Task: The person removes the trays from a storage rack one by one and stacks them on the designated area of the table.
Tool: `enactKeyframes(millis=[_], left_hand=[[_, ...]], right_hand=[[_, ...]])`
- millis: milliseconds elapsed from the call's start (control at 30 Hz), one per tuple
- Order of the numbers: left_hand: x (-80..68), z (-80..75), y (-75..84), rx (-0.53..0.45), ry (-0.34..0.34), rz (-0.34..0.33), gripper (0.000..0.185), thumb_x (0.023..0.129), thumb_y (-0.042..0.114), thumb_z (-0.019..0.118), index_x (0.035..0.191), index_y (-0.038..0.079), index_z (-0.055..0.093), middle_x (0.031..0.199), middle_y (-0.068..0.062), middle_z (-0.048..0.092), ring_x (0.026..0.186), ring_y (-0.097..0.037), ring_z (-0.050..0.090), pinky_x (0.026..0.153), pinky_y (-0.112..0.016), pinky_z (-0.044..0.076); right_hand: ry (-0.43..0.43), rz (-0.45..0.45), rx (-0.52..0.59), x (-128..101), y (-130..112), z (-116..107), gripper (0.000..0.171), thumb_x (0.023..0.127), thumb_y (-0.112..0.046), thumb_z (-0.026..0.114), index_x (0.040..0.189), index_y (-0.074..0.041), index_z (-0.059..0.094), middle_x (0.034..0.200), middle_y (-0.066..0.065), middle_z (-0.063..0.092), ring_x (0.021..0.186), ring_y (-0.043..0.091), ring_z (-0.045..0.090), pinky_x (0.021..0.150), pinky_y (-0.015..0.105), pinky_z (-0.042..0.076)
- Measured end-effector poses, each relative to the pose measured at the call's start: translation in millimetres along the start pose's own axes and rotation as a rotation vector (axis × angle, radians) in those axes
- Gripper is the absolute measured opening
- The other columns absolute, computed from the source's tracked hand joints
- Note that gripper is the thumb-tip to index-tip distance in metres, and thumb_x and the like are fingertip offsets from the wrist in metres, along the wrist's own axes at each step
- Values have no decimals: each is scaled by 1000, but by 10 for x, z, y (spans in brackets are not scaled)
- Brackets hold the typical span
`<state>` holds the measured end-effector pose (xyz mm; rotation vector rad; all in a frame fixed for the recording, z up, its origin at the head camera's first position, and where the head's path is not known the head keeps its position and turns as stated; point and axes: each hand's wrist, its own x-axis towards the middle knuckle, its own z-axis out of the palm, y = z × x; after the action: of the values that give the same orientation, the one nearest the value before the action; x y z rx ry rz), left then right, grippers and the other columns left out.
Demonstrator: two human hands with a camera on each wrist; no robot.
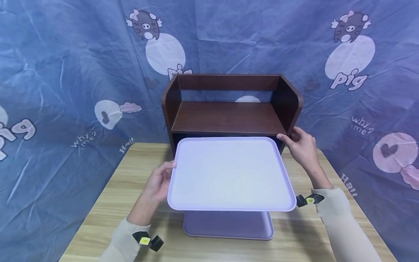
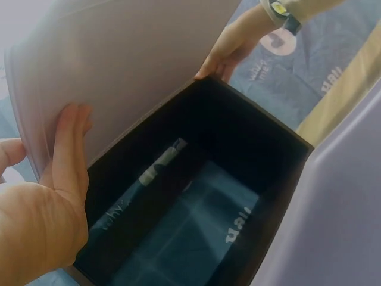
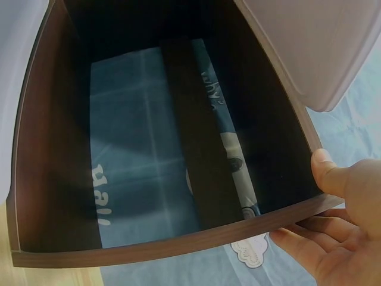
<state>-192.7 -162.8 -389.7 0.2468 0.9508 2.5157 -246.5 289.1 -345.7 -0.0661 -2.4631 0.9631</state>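
Holding the lavender tray (image 1: 230, 174) at its left edge, the left hand (image 1: 159, 181) had straight fingers flat under it, thumb on the rim. Tray sat raised just in front of the dark wood shelf unit (image 1: 229, 116), over a second lavender tray (image 1: 228, 225) lying on the wooden table (image 1: 108, 203). Right hand (image 1: 301, 145) gripped the shelf unit's right front edge, thumb on top, fingers curled under. Blue pig-print cloth (image 1: 65, 72) hung behind the shelf.

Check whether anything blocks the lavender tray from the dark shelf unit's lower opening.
Nothing visible does. The tray, gripped by the left hand, sits right before the lower opening, which looks empty. The right hand holds the shelf unit at its side edge.
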Motion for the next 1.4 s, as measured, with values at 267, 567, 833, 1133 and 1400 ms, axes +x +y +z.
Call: enactKeyframes(millis=[267, 567, 833, 1133, 1400], left_hand=[[-1, -93, -118, 20, -7, -9, 42, 100, 4, 28, 92, 9, 69, 86, -2, 76, 74, -11, 73, 67, -22, 60], [-1, -191, -268, 37, 24, -23, 38, 98, 2, 30, 96, 8, 67, 86, -1, 75, 76, -10, 72, 69, -20, 59], [20, -289, -378, 60, 77, -35, 40, 99, 0, 29, 97, 7, 68, 86, -1, 75, 75, -10, 72, 70, -21, 60], [3, -386, -493, 97, 129, -56, 39, 97, 0, 32, 92, 9, 69, 82, 0, 75, 72, -9, 72, 68, -20, 60], [-10, -467, -598, 126, 153, -62, 37, 98, -1, 33, 93, 9, 69, 84, -1, 75, 74, -9, 72, 70, -22, 60]], right_hand=[[-1, -3, -3, 0, 7, -3, 58, 83, -52, 72, 121, -9, 65, 109, 18, 73, 79, 8, 59, 62, 15, 41], [-12, 1, 7, -13, 25, 7, 61, 84, -53, 71, 124, -8, 64, 111, 19, 72, 84, 20, 63, 61, 14, 43], [-6, -10, 20, -10, 31, 6, 61, 84, -52, 71, 124, -8, 64, 113, 19, 71, 99, 30, 68, 66, 14, 42], [4, -18, 35, -13, 28, 13, 59, 82, -52, 72, 122, -9, 65, 112, 18, 72, 107, 31, 68, 72, 18, 41], [14, -26, 47, -11, 26, 16, 56, 83, -48, 74, 122, -9, 65, 111, 18, 72, 106, 30, 68, 72, 17, 40]])
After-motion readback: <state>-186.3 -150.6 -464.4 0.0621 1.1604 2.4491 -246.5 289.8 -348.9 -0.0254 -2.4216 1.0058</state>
